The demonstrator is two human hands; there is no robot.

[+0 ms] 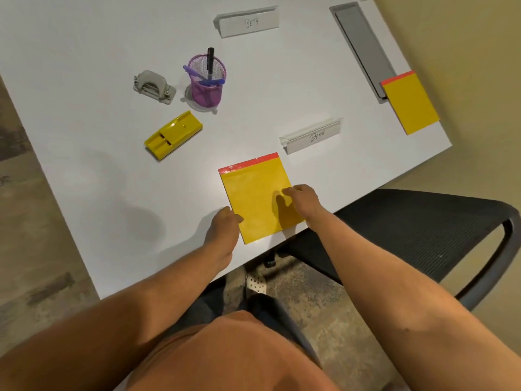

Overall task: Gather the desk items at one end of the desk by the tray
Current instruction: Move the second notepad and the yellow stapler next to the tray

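Yellow flat notepad with red top strip (pixel 255 198) lies at the white table's (pixel 84 122) 6 o'clock edge; slide or lift it level toward the grey tray (pixel 363 46) at 1 o'clock. Right hand (pixel 300 197) rests on its right side, fingers curled; left hand (pixel 225 221) touches its left edge, grip unclear.
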